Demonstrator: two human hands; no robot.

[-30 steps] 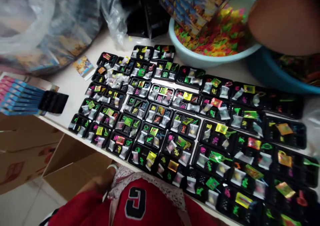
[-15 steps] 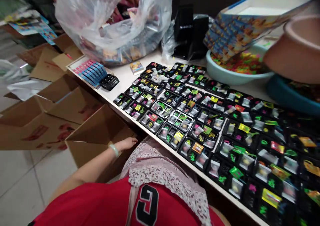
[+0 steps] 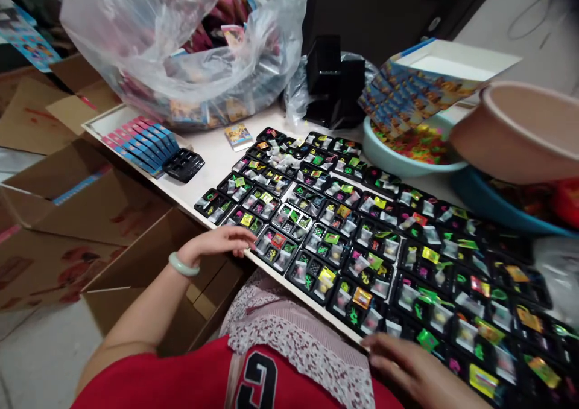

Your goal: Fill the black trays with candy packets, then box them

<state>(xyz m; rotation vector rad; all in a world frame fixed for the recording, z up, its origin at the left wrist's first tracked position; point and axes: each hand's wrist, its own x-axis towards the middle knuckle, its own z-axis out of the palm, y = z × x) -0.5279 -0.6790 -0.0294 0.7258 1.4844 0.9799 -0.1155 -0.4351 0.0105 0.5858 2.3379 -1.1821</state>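
My left hand (image 3: 221,243), with a pale green bangle on its wrist, reaches the table's front edge. Its fingers are loosely stretched out, empty, by a black tray (image 3: 275,246) holding a red packet and small plastic pieces. Lower right, my right hand (image 3: 402,361) rests over the edge, partly covering trays, its fingers extended with nothing seen in them. Rows of black compartment trays (image 3: 357,297) fill the table, with yellow, green and pink trinkets and small clear-wrapped pieces. One clear tray (image 3: 292,221) stands among them.
At the back sits a big plastic bag (image 3: 190,83) of packets. A light blue basin (image 3: 407,161) of colourful pieces stands right, with printed boxes (image 3: 416,89) above it and a brownish basin (image 3: 520,131) beside. Blue-pink boxes (image 3: 140,143) line the left end; open cartons (image 3: 131,282) stand below.
My left hand has risen from below the edge to the trays' front row. My right hand has come into view at lower right. The camera view has shifted.
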